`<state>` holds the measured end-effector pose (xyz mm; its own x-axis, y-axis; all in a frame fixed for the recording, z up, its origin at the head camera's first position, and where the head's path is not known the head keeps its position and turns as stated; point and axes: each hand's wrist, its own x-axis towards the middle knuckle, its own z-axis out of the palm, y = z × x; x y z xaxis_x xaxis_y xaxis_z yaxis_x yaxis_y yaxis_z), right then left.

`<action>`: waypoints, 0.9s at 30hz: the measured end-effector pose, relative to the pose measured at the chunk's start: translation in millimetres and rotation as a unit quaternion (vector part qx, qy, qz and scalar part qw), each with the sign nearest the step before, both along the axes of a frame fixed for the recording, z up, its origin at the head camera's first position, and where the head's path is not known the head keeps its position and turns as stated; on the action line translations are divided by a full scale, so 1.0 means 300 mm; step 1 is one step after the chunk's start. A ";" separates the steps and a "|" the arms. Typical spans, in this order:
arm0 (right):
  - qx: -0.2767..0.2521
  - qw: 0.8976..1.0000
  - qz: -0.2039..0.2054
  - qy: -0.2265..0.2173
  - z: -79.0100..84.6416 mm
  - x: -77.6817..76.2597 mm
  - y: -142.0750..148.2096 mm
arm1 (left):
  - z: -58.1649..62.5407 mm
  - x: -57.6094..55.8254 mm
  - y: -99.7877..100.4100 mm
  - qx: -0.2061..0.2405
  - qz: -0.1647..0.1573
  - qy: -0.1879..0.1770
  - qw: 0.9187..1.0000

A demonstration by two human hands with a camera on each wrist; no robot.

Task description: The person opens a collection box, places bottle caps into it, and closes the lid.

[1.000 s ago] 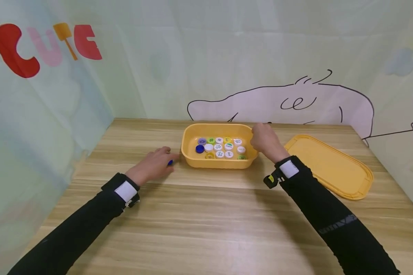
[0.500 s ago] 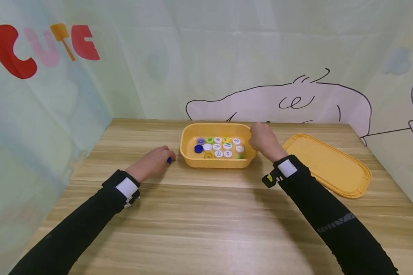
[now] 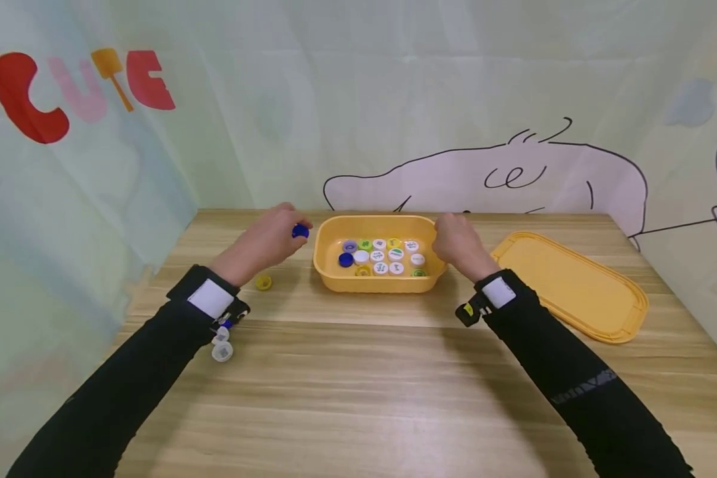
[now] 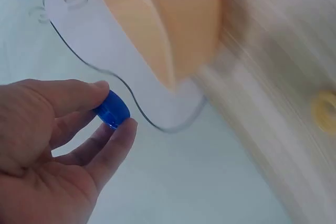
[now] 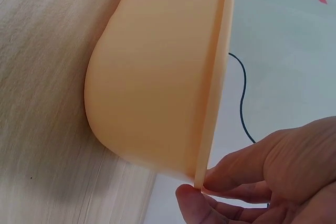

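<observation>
My left hand pinches a blue bottle cap between thumb and fingertips, raised just left of the yellow container. In the left wrist view the cap is held by its edges, apart from the container's wall. My right hand grips the container's right rim, thumb and fingers on either side of it in the right wrist view. Inside the container lie several bottle caps, mostly white, with blue, purple, green and yellow ones among them.
A yellow cap lies on the wooden table below my left hand. Near my left wrist are white caps and a blue one, partly hidden by the wrist strap. The flat yellow lid rests at the right.
My left hand has risen from the table and moved back with the blue cap, uncovering the yellow cap and those near the wrist. My right hand stays on the rim.
</observation>
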<state>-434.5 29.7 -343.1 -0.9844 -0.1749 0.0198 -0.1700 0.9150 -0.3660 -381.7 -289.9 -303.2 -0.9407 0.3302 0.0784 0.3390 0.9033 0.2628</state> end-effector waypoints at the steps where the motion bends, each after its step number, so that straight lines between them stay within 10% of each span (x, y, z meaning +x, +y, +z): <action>1: 0.000 1.000 -0.001 0.000 0.000 0.000 0.002 | 0.005 -0.001 0.024 -0.003 -0.009 0.005 1.000; 12: 0.013 1.000 -0.005 -0.012 0.001 -0.007 0.001 | -0.047 -0.043 0.250 -0.019 -0.053 -0.057 0.997; 27: 0.016 1.000 -0.007 -0.002 0.000 -0.006 0.006 | -0.145 -0.116 0.290 -0.068 -0.009 -0.136 0.988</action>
<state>-436.2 31.5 -343.1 -0.9868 -0.1618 0.0115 -0.1562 0.9283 -0.3374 -416.4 -202.8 -346.8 -0.9143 0.3380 -0.2232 0.2894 0.9307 0.2238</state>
